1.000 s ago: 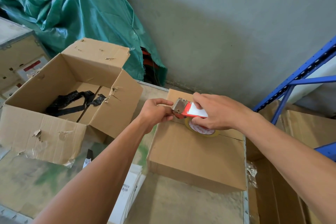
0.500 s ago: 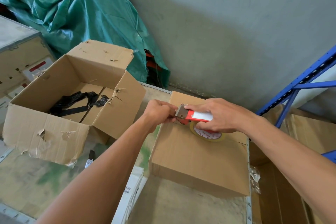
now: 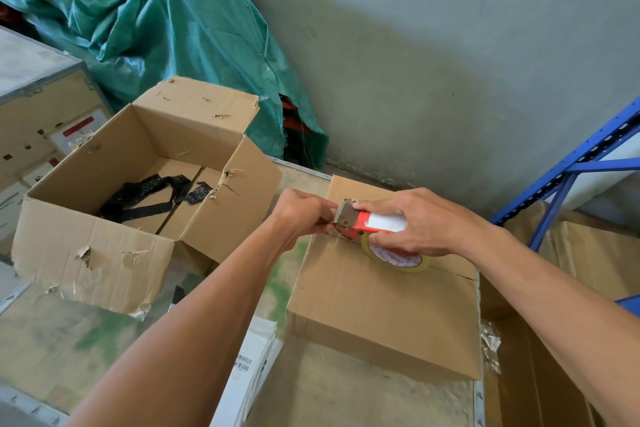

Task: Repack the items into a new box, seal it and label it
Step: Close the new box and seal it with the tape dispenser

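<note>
New box: the closed brown cardboard box [image 3: 381, 305] sits on the right side of the tabletop [image 3: 52, 340], with its top flaps folded shut. A thin seam runs across the top.
Tape tool: the red and white tape dispenser [image 3: 372, 224] lies over the far left part of that seam. Its round roll of clear tape with red letters [image 3: 398, 258] rests on the box top.
Right hand: the right hand [image 3: 426, 222] holds the tape dispenser from above. Its grip is curled round the white handle.
Left hand: the left hand [image 3: 301, 215] is at the left edge of the new box. Its grip is pressed together, pinching at the front tip of the tape dispenser, just under the metal teeth. The tape end is too clear to see.
Old box: the open, torn brown cardboard box [image 3: 97, 253] stands on the left of the tabletop, apart from the new box. Crumpled black plastic strips [image 3: 152, 191] lie on its floor.
Papers: white sheets with a barcode [image 3: 249, 367] lie on the tabletop near the person, just beside the new box.
Far back: a green plastic sheet [image 3: 156, 28] is heaped against the grey wall [image 3: 450, 45].
Right side: a blue metal rack [image 3: 571, 170] stands past the tabletop.
</note>
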Demonstrator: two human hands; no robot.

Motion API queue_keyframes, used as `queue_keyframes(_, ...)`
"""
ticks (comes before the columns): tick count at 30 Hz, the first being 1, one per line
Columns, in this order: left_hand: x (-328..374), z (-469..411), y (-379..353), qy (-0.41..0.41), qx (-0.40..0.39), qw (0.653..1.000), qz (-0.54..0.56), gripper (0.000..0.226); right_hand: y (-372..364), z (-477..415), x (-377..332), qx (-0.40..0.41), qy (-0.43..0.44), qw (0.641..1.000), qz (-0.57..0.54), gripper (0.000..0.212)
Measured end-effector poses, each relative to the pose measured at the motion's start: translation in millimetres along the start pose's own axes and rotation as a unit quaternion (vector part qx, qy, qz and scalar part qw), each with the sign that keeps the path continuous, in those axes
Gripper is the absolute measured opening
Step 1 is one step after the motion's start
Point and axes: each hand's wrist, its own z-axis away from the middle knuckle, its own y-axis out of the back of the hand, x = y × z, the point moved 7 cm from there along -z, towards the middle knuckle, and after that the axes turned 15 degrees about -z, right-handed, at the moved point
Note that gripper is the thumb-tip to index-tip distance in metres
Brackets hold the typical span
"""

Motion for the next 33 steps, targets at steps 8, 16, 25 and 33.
queue_keyframes(8, 1, 6, 3, 0.025, -0.006, 0.999, 0.027, 0.018, -1, -3, 4, 0.003, 0.003, 1.0, 0.0, 0.064)
queue_keyframes(16, 6, 4, 2, -0.015, 0.039, 0.999, -0.029, 0.013, -1, -5, 7, -0.016, -0.011, 1.0, 0.024, 0.063)
queue_keyframes(25, -2, -2, 19, -0.014, 0.076, 0.997, 0.009, 0.011, -3, -11, 6, -0.021, -0.015, 1.0, 0.005, 0.061)
queue_keyframes(33, -10, -6, 31, -0.012, 0.082, 0.996, 0.029, 0.013, -4, -16, 0, -0.028, -0.003, 1.0, 0.01, 0.059)
